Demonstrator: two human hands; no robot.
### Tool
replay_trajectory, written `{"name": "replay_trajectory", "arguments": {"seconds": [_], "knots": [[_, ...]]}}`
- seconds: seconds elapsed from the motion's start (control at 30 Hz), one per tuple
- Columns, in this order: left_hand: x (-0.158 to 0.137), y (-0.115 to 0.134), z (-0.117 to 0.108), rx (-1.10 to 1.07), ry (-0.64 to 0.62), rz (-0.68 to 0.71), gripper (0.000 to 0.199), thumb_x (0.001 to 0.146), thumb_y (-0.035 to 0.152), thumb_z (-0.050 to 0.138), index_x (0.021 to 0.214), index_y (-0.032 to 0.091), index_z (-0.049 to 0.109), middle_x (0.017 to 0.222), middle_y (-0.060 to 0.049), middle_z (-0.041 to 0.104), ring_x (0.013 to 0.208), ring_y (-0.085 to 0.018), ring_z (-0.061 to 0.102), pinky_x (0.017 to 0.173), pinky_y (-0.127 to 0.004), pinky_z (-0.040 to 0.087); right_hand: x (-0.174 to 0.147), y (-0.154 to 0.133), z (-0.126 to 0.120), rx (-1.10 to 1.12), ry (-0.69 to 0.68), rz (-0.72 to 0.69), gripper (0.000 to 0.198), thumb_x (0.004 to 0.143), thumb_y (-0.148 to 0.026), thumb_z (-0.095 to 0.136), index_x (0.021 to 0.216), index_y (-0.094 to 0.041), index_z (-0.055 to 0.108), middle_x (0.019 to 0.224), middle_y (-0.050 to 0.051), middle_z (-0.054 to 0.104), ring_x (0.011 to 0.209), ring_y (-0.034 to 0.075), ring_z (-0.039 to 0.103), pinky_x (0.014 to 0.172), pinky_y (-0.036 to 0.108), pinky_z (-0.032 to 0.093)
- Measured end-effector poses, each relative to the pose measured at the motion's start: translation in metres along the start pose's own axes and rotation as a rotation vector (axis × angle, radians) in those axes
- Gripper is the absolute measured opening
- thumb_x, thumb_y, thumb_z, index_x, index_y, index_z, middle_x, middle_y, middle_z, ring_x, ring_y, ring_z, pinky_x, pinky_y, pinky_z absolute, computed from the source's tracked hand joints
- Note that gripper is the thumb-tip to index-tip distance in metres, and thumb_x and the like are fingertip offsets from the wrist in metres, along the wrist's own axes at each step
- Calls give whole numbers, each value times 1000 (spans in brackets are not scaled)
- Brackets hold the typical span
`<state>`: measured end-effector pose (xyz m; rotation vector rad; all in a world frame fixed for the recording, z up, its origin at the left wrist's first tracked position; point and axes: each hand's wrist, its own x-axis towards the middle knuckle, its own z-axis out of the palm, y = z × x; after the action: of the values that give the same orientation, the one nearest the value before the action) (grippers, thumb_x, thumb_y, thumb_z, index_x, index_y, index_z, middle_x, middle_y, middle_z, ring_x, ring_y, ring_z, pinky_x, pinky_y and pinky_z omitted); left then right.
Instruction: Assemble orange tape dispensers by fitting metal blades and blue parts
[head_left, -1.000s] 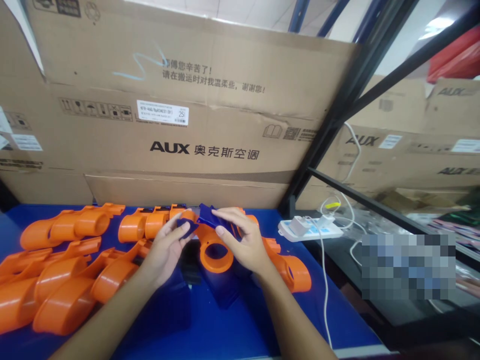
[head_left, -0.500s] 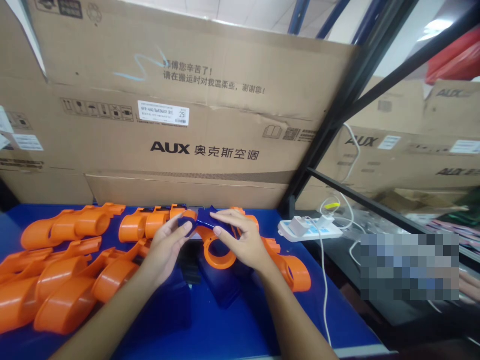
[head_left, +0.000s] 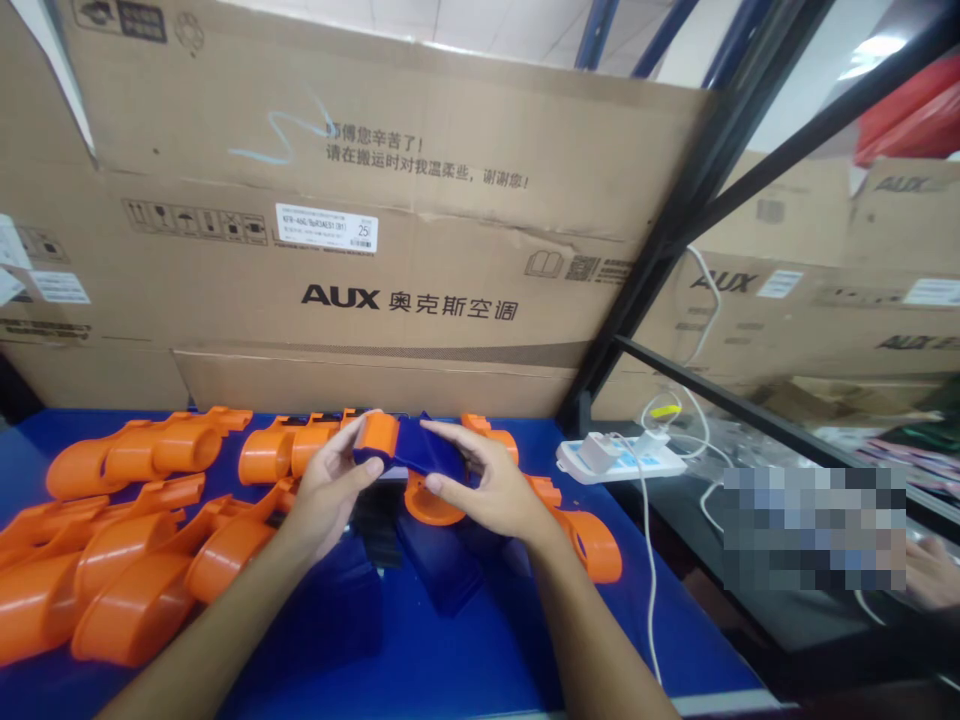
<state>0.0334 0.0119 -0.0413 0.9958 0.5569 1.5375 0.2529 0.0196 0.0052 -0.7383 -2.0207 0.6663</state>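
Held in front of me is an orange-and-blue plastic part: a rounded orange end at the left, a dark blue body with a pointed tip. My left hand pinches the orange end between thumb and fingers. My right hand grips the blue body from the right, thumb below and fingers on top. Under it an orange ring shows, partly covered by my right thumb; whether it belongs to the held part is hard to see. Dark blue translucent pieces lie beneath my hands on the blue tabletop.
Several orange ringed parts lie in rows at the left; others lie to the right. A power strip with plugs and a white cable sits at the right edge. Cardboard stands behind. Another person's hand appears far right.
The held part has been turned between my hands, so more of the orange end and the blue face shows. The orange ring below now appears flatter. The other person's hand has shifted.
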Motion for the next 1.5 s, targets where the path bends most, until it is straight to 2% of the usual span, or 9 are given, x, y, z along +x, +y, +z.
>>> {"name": "replay_trajectory", "arguments": {"seconds": [0.13,0.27,0.33,0.43,0.67,1.0,1.37,1.5], "knots": [[0,1,-4,42,-89,45,60,79,26,81,136,21,63,148,-14,59,141,-35,49,120,-47,38,-2,-1,-2,-195,14,-94,65,84,-42,80,143,-31,56,137,9,67,124,30,65,107,50,52],[0,-1,-5,167,-100,92,60,81,29,80,137,26,60,157,-10,49,150,-33,37,125,-48,27,-5,4,0,-410,31,-185,66,85,-47,78,145,-30,56,115,9,71,103,27,69,91,45,58],[0,-4,-5,221,-71,110,57,82,28,80,135,28,59,157,-9,49,149,-32,38,124,-49,29,-5,8,3,-479,41,-239,63,87,-47,75,145,-27,57,106,9,70,95,25,68,84,42,59],[1,-9,-4,252,-13,122,50,83,29,80,127,29,58,150,-11,57,140,-32,51,119,-54,36,-5,11,5,-549,37,-299,59,89,-47,73,143,-26,59,104,10,68,94,25,66,84,42,58],[2,-8,-3,212,23,119,42,80,28,83,114,27,58,139,-10,66,130,-31,60,112,-53,44,-4,12,7,-552,30,-320,58,90,-44,73,144,-27,58,107,10,67,95,26,65,86,44,58],[-1,1,3,155,58,83,43,73,28,87,106,26,60,129,-9,72,125,-31,63,108,-49,46,-4,10,9,-514,34,-307,58,89,-44,73,143,-30,59,102,9,68,94,27,65,87,47,58],[-3,-2,1,163,95,109,43,74,24,87,108,26,60,127,-7,72,121,-30,65,107,-49,48,-4,11,13,-508,62,-340,59,87,-42,75,142,-26,59,103,11,69,95,28,66,88,48,58],[-3,0,3,176,100,117,48,75,29,87,116,26,63,136,-11,68,131,-32,59,114,-49,42,-5,8,13,-497,85,-298,63,86,-44,76,144,-28,57,109,11,70,96,28,67,88,48,58]]}}
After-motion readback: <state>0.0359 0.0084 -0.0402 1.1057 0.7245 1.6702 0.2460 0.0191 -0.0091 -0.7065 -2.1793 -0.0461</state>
